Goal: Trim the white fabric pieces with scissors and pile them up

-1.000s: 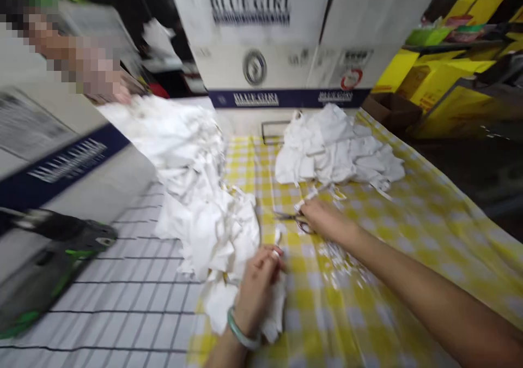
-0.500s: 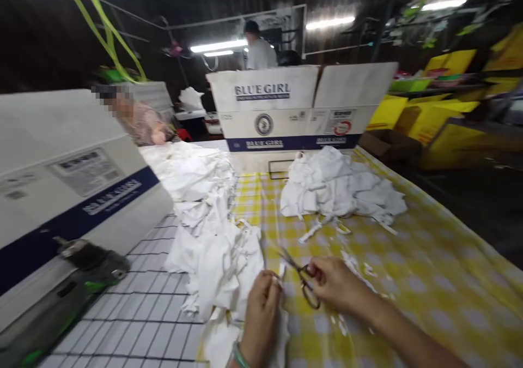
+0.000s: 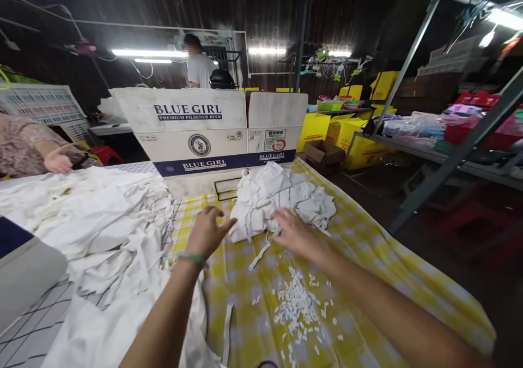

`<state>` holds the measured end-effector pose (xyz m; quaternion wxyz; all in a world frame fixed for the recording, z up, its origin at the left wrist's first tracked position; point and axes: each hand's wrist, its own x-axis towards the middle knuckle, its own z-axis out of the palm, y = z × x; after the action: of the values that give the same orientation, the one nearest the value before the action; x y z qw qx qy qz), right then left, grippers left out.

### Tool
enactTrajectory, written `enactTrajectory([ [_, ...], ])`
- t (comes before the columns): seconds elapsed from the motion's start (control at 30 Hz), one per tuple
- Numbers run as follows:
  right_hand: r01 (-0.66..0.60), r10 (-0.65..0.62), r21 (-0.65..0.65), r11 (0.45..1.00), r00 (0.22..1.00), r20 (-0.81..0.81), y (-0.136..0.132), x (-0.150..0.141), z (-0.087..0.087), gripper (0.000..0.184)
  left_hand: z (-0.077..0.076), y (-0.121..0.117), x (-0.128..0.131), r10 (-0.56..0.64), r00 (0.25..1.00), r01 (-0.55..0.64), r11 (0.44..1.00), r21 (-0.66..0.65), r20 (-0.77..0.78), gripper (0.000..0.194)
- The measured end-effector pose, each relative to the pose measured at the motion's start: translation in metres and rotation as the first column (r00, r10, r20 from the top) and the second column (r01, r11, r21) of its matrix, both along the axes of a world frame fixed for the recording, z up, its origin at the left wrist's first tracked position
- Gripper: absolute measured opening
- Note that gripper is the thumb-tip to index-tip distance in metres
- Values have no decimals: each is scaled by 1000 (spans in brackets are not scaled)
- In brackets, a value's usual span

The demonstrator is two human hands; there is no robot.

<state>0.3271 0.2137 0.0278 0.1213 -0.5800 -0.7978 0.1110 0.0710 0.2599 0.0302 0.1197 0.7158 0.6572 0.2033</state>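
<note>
Dim workshop, strip lights at back; yellow-and-white checked cloth [image 3: 253, 324] over the table, printed carton [image 3: 231, 131] standing at its far edge. White fabric pile [image 3: 290, 191] sits on the cloth, before the carton's right half, ahead of both hands. Its longer spread runs side to side, slanting a little nearer at the right end; a pale strap [image 3: 260, 256] trails from its front edge, angled down and left. Left hand [image 3: 207, 229], green bracelet [image 3: 192, 257] at the wrist, is just beside the pile's left end, thumb spread wide from the fingers and pointing at it; nothing seen in its grip. Right hand [image 3: 290, 229] is the nearer to the pile's middle: it overlaps the front edge in view, fingers loosely spread, thumb apart, nothing visible between them. Contact with the fabric: cannot tell for either hand. White clippings [image 3: 300, 302] lie scattered well nearer the wearer than the pile. Larger white heap [image 3: 118, 210] at left, outside the left arm; co-worker's hand [image 3: 58, 160] beyond it.
</note>
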Motion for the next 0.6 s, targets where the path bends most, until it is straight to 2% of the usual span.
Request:
enactTrajectory([
  [0.03,33,-33,14,999,999,34,35,5,9,79,-5,21,18,-27,1000,27,999,-30,0,63],
  [0.1,73,-71,-11,997,992,108,100,14,21,119,-21,59,49,-33,999,32,994,-108,-11,100],
  [0.13,91,-85,-34,995,987,140,129,18,24,132,-32,76,60,-32,999,29,989,-145,-16,119],
  [0.2,115,-98,-85,990,978,185,174,25,24,147,-52,103,72,-35,999,32,980,-197,-15,143],
  [0.27,123,-96,-122,985,974,204,202,29,17,151,-68,124,77,-57,998,57,977,-205,5,151],
  [0.3,122,-93,-130,984,974,205,210,29,10,151,-73,132,79,-70,997,73,978,-193,22,149],
  [0.33,119,-92,-128,985,975,202,214,28,3,148,-77,139,81,-84,996,90,981,-175,43,138],
  [0.37,116,-92,-117,986,977,194,215,25,-4,141,-79,145,83,-97,993,106,982,-153,68,119],
  [0.4,113,-94,-94,989,979,182,213,21,-11,127,-81,148,86,-108,989,120,984,-132,96,95],
  [0.47,103,-99,-23,994,985,138,205,12,-20,86,-79,152,91,-127,979,142,986,-91,161,51],
  [0.53,95,-99,68,993,993,66,194,7,-19,48,-71,150,92,-141,962,155,987,-43,232,35],
  [0.6,99,-95,169,981,995,-30,184,6,-8,35,-58,145,89,-152,937,151,988,28,314,33],
])
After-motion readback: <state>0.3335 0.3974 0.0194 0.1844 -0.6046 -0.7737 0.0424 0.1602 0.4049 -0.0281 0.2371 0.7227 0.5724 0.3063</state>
